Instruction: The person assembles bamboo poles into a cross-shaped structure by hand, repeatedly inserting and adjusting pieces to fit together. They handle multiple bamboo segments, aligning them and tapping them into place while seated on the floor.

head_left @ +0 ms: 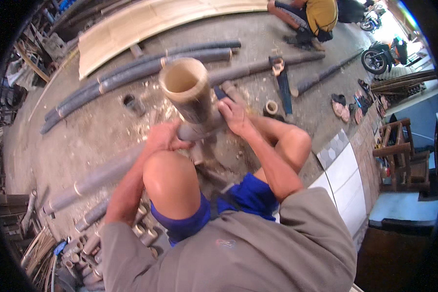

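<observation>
A long dark bamboo pole (109, 169) slants across in front of my knees, from the lower left up to my hands. My left hand (163, 137) is closed over it beside my left knee, thumb and fingers pressed on its side. Farther along, my right hand (234, 116) grips the pole near my right knee. A dark blue object (220, 93) shows at its fingertips; its kind is unclear. Between my hands rises a short, wide bamboo tube (193, 108), slightly tilted, its pale open end facing up. Its lower end meets the pole; how they join is hidden.
More bamboo poles (131, 78) lie beyond, near a handsaw (283, 87) and wood chips. A small dark cup (131, 103) stands left. Cut bamboo pieces (85, 260) pile up at lower left. Sandals (343, 108), a wooden chair (399, 146), a motorcycle (382, 56) and a crouching person (319, 19) are at right.
</observation>
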`<state>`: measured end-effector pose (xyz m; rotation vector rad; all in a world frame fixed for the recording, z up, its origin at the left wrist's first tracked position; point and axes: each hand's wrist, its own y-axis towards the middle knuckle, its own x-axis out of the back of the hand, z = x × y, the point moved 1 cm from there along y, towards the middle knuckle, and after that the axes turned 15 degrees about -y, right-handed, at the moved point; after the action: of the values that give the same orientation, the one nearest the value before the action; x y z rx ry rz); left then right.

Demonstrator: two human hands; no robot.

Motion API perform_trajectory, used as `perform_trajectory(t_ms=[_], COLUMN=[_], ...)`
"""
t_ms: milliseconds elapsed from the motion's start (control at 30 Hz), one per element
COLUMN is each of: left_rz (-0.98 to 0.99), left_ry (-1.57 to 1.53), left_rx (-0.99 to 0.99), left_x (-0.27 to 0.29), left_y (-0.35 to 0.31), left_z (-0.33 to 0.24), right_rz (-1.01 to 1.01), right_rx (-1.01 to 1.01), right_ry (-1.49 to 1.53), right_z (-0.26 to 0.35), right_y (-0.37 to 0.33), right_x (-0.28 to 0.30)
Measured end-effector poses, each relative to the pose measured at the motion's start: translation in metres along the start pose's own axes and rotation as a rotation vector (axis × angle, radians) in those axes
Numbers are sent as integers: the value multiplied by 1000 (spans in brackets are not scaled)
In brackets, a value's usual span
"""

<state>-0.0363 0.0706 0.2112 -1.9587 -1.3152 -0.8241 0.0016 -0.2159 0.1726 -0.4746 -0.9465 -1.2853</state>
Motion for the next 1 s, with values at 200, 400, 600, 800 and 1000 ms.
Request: perform_trajectory(t_ms=[200,400,600,800,1000], left_rz=[0,-13,98,6,89], left_ry=[-65,-40,33,-11,-20], left_rx=[-28,-75,3,-38,-7], left_x=[2,50,-10,1,3], left_y=[-8,-23,-7,-8,-2], left_z=[3,-29,9,3,-17], right_rz=[397,140,211,295,169], right_rx=[-348,41,-154,-242,-74], right_ry=[110,-135,113,106,-30], right_z=[40,60,15,31,30], right_y=[32,34,35,23,9], right_x=[24,51,9,18,26])
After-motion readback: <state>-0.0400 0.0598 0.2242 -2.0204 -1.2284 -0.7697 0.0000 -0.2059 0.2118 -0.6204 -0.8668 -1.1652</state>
